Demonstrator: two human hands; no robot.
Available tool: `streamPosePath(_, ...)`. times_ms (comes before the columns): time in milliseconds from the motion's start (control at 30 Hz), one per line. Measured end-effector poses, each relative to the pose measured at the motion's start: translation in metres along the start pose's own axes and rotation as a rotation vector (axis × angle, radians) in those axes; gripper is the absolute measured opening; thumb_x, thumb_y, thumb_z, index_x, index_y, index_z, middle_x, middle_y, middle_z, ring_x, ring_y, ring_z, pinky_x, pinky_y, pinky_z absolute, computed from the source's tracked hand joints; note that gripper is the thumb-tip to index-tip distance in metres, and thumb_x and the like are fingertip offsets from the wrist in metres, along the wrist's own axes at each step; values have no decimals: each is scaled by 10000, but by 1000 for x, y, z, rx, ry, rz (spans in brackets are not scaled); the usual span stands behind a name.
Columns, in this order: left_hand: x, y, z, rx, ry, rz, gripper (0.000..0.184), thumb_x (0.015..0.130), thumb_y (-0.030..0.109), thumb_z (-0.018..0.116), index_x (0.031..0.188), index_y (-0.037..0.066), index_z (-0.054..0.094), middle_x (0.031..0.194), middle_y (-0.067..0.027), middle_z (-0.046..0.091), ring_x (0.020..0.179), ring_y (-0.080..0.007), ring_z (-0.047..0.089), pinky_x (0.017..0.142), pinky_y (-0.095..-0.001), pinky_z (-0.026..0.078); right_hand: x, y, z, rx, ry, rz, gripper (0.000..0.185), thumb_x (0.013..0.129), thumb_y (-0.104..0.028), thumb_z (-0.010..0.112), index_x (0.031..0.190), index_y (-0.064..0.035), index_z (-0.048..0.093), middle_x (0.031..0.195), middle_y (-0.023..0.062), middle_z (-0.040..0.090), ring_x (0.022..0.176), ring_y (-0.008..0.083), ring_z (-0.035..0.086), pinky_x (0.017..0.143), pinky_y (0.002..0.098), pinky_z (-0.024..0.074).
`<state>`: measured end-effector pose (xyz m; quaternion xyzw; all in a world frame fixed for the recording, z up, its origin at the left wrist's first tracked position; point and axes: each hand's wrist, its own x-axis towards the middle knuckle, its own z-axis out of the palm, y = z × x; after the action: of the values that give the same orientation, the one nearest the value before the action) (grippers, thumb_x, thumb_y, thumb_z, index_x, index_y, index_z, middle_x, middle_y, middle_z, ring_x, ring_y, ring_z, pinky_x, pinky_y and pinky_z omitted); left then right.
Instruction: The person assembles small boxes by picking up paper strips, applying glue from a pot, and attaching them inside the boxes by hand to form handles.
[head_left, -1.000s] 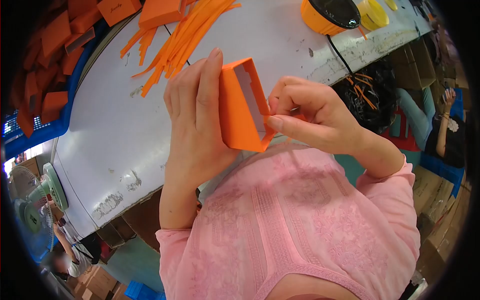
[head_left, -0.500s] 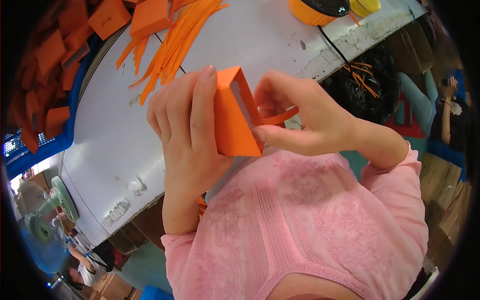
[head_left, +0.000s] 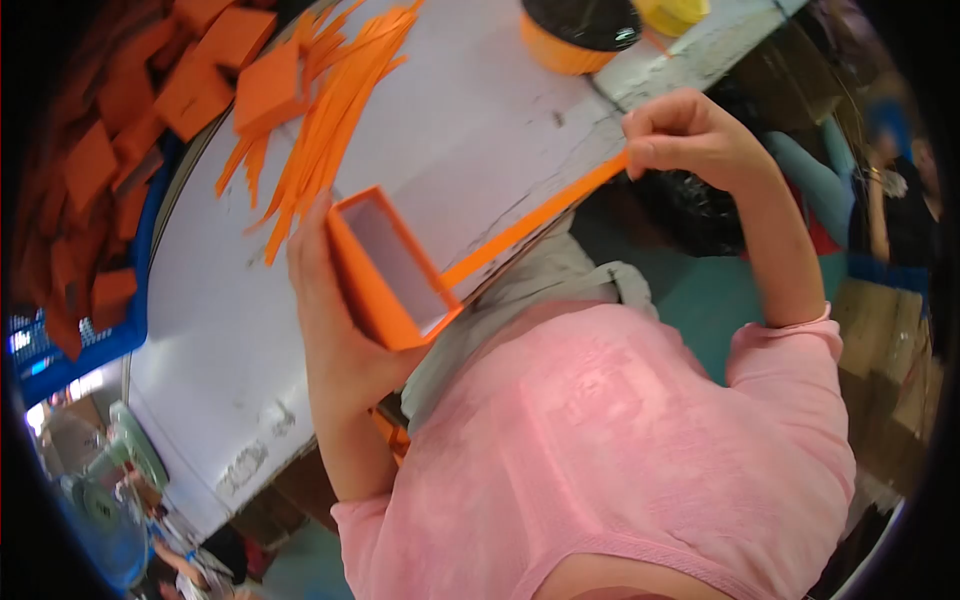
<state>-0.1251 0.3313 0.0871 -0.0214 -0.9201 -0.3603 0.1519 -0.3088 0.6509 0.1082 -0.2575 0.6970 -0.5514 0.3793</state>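
Note:
An open orange box (head_left: 375,285) with a pale inside is gripped in my left hand (head_left: 330,310), its opening tilted toward the right. My right hand (head_left: 675,140) pinches the far end of an orange strip (head_left: 535,218). The strip runs taut from the box's lower right rim, over the table's front edge, to my fingertips. A bundle of loose orange strips (head_left: 335,125) lies on the table beyond my left hand, beside a closed orange box (head_left: 270,90).
The white table (head_left: 220,330) has worn patches. A blue basket (head_left: 95,355) heaped with orange boxes is at the left. At the back stand a black-topped orange container (head_left: 575,40) and a yellow one (head_left: 675,12). A fan (head_left: 100,510) and other people are farther off.
My right hand has moved away from the box, up and to the right, drawing the strip out long. The box has shifted left and lower, with its opening turned more to view.

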Motion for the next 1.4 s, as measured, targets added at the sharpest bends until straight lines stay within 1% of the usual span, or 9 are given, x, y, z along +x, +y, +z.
streamPosePath(67, 3, -1, 5, 7, -35, -3, 1217, 518, 148, 915, 1549, 63, 275, 1481, -134, 406, 1322, -308, 445, 1072, -413, 401, -9, 20, -14, 137, 230, -24, 142, 944, -181, 696, 915, -44, 713, 831, -24, 673, 773, 40, 633, 719, 192, 519)
streamPosePath(167, 11, 2, 17, -72, -53, -9, 1219, 523, 132, 909, 1554, 62, 260, 1487, -136, 400, 1321, -314, 446, 1074, -414, 400, -6, 34, -7, 519, 395, -115, 111, 932, -123, 705, 986, -28, 685, 937, 57, 702, 922, 165, 713, 887, 372, 602)
streamPosePath(267, 23, 12, 31, -78, -83, 15, 1148, 570, 142, 912, 1523, 37, 281, 1353, -167, 446, 1213, -372, 467, 1015, -437, 411, 4, 29, 3, 826, 483, -219, 76, 967, -87, 646, 998, -20, 663, 997, 125, 719, 949, 226, 727, 888, 412, 605)
streamPosePath(367, 34, 23, 46, -143, -143, 27, 1161, 574, 183, 932, 1523, 31, 279, 1365, -166, 438, 1225, -367, 444, 1035, -441, 387, 7, 43, -7, 1017, 457, -296, 108, 973, -111, 642, 1016, -13, 653, 936, 93, 704, 872, 168, 713, 832, 379, 614)
streamPosePath(500, 49, 36, 65, -145, -180, 112, 1145, 572, 250, 940, 1497, -1, 315, 1369, -177, 452, 1219, -358, 445, 1044, -444, 359, 10, 39, -17, 978, 448, -234, 123, 983, -129, 632, 1017, -12, 646, 816, 31, 637, 672, 72, 597, 673, 280, 565)
streamPosePath(567, 55, 39, 73, -149, -191, 145, 1156, 552, 204, 937, 1507, 21, 312, 1354, -164, 455, 1217, -352, 457, 1034, -434, 383, 14, 34, -15, 869, 594, -133, 145, 1006, -141, 596, 1037, -1, 616, 748, -27, 480, 558, 51, 392, 505, 183, 384)
streamPosePath(667, 63, 43, 82, -177, -208, 187, 1172, 532, 166, 937, 1515, 40, 313, 1350, -152, 460, 1221, -346, 468, 1025, -427, 408, 16, 32, -17, 852, 611, -108, 108, 981, -131, 632, 992, -24, 638, 691, -55, 447, 538, 27, 320, 478, 194, 297)
streamPosePath(1167, 68, 44, 87, -195, -239, 185, 1194, 517, 160, 944, 1515, 31, 302, 1343, -167, 469, 1223, -358, 475, 1006, -436, 432, 35, 33, -10, 721, 713, -106, 231, 927, -166, 720, 809, -100, 533, 651, -83, 376, 511, 18, 265, 441, 201, 244)
streamPosePath(1400, 67, 44, 86, -202, -235, 189, 1193, 516, 131, 930, 1520, 33, 292, 1328, -167, 470, 1206, -360, 488, 1000, -435, 435, 38, 26, -3, 693, 762, -24, 332, 940, -165, 684, 739, -164, 420, 620, -96, 305, 513, 13, 250, 435, 201, 218)
